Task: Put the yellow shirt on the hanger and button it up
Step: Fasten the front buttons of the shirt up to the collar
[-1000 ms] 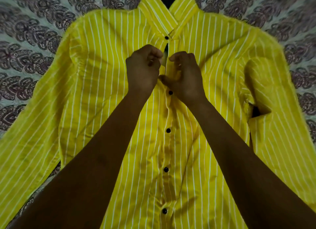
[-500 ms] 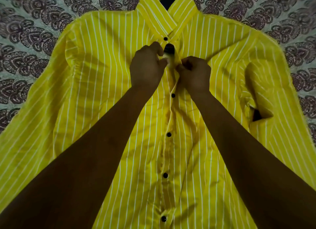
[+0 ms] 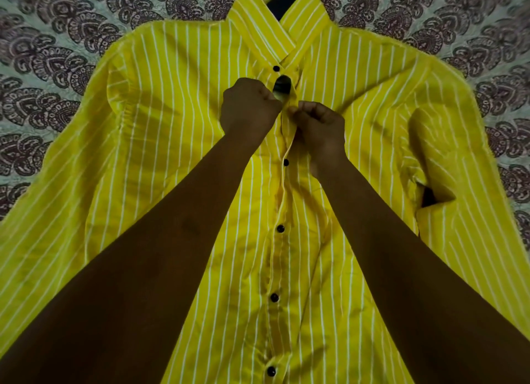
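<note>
A yellow shirt [image 3: 183, 160] with thin white vertical stripes lies face up and spread flat on a patterned bedspread [image 3: 51, 77], filling most of the view from the head camera. Its collar [image 3: 266, 31] points toward the far edge of the bedspread, and both long sleeves spread out toward the left and right edges. No brand, label or writing can be read anywhere on the shirt or the cloth beneath it.

Small black buttons run down the front placket. The top button [image 3: 276, 68] just below the collar is fastened. Below it a gap in the placket shows something dark [image 3: 282, 85] inside the shirt, and a dark shape [image 3: 286, 2] also shows in the collar opening; whether either is the hanger cannot be told. Four more black buttons lower down, the nearest of them [image 3: 286, 162] just below the hands, are closed.

Two bare forearms reach in from the near edge. The left hand [image 3: 249, 108] has its fingers curled tight, pinching the left edge of the placket beside the gap. The right hand [image 3: 321, 125] is also curled, its thumb and fingertips [image 3: 294, 110] pinching the right edge of the placket. The two hands nearly touch.

The bedspread is pale grey-green, printed with rows of dark paisley-like scalloped motifs. The lighting is dim, and nothing more of the room shows.
</note>
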Available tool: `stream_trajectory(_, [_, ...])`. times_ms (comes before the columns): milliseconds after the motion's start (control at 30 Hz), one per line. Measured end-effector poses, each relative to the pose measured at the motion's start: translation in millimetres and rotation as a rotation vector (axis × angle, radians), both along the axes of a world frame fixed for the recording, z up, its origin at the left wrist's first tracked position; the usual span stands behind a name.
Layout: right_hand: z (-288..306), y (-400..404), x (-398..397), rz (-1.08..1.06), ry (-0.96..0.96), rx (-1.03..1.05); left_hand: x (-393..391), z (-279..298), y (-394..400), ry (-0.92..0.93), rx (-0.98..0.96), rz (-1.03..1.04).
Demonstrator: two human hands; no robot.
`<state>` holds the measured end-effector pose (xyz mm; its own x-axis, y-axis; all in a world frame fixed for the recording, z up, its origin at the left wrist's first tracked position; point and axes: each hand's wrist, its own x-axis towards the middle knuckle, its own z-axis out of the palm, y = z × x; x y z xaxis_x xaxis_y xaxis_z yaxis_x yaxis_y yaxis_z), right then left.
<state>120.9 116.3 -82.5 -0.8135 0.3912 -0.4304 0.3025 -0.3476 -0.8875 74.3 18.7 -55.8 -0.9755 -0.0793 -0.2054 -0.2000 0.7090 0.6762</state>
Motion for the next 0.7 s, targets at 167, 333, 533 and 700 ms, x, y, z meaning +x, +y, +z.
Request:
stream_trajectory(167, [-5.7,-2.0,4.2,-0.011,0.047,-0.009,4.3,-0.4,5.9,-0.054,0.178,0.083])
stream_trajectory(333, [-9.7,-4.1,6.3,-0.007,0.064,0.046,9.6,1.8,6.3,-0.117,0.322,0.054])
stream_trajectory(533, [-12.5,-6.1,7.4,-0.017,0.077,0.122,5.7,2.4,7.8,-0.188,0.319,0.083])
stream_trajectory(700, [-10.5,-2.2,6.2,0.014,0.042,0.057,7.1,2.2,7.5,-0.193,0.333,0.095])
